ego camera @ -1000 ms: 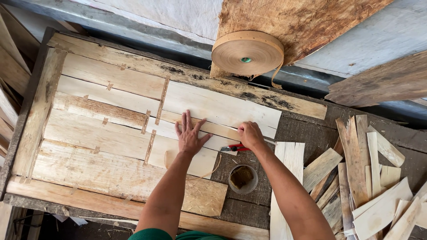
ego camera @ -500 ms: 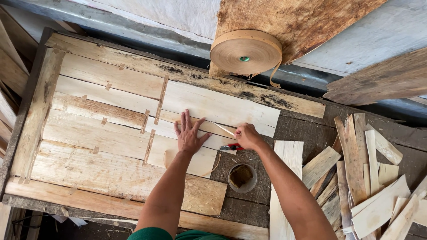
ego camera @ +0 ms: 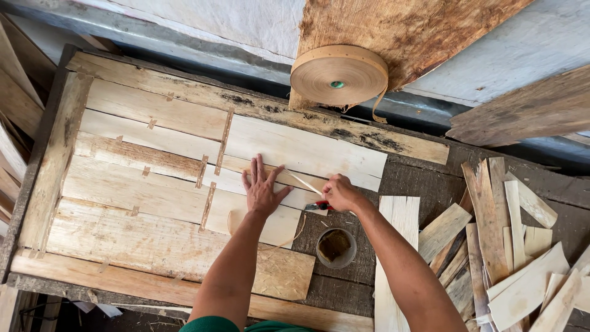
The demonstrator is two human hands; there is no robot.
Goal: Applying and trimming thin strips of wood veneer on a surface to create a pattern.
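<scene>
pressing veneer sheet point(ego camera: 289, 147), left hand point(ego camera: 263, 192); tape roll point(ego camera: 338, 75), cup point(ego camera: 336, 247) near.

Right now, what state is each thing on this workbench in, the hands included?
Left hand: flat, fingers spread, pressing on the veneer sheets.
Right hand: closed around a red-handled tool.
Veneer sheets: lying flat, edge to edge, joined by short tape pieces.
Tape roll: hanging above, loose end dangling.
Small cup: upright, open, dark liquid inside.
Veneer strips: heaped loosely at right.
</scene>
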